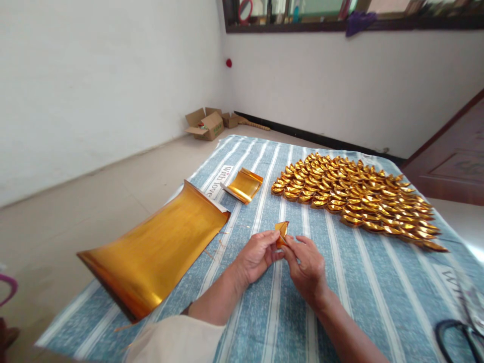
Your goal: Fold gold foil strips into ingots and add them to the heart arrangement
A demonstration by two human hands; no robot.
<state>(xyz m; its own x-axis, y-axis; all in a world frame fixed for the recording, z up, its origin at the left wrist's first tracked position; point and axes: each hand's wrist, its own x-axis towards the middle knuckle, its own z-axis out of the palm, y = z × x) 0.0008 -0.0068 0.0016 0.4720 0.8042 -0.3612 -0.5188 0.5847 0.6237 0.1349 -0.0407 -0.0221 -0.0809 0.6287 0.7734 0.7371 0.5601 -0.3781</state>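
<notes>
Between my two hands, above the striped tablecloth, is a small piece of gold foil paper (281, 228) with folded edges. My left hand (260, 254) pinches its left side between thumb and fingers. From the right, the thumb and fingertips of my right hand (305, 259) press on its lower edge. Beyond my hands lies a small stack of gold foil sheets (245, 185) with curled ends. To the left is a large gold foil sheet (162, 247), curled at both ends. Many folded gold paper ingots (351, 196) stand in close rows at the right.
Black-handled scissors (467, 330) lie at the cloth's near right corner. Thin gold scraps (217, 247) are scattered beside the large sheet. On the floor past the table's far edge (234, 137) stands an open cardboard box (207, 126) near the wall.
</notes>
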